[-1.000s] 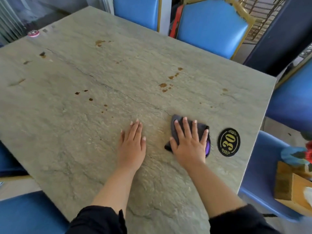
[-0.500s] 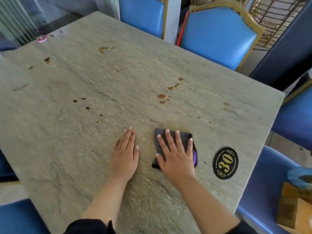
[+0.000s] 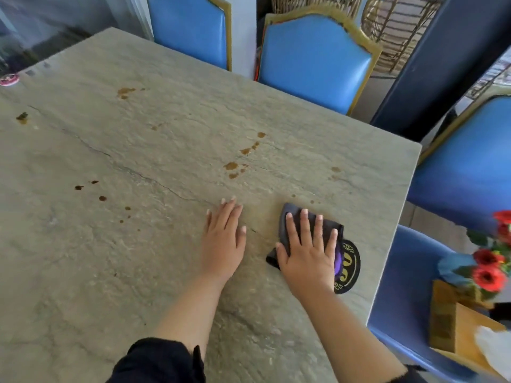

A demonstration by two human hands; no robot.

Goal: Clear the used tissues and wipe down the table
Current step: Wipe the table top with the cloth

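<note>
A grey-green stone table (image 3: 138, 258) carries several brown stains (image 3: 231, 166). My right hand (image 3: 309, 252) lies flat with spread fingers on a dark folded cloth (image 3: 287, 217) that shows a purple edge. It presses the cloth onto the table near the right edge. The cloth and hand partly cover a round black badge with gold digits (image 3: 349, 269). My left hand (image 3: 225, 241) rests flat on the bare stone just left of the cloth, fingers straight. No tissues lie on the table.
Blue chairs with gold trim (image 3: 312, 62) stand along the far and right sides. A near chair on the right holds a wooden tissue box (image 3: 464, 335) and red flowers (image 3: 488, 277). A small pink disc (image 3: 9, 79) sits at the far left corner.
My right hand has slid the cloth to the right, so it now overlaps the numbered badge. My left hand stays flat beside it. The view has shifted a little.
</note>
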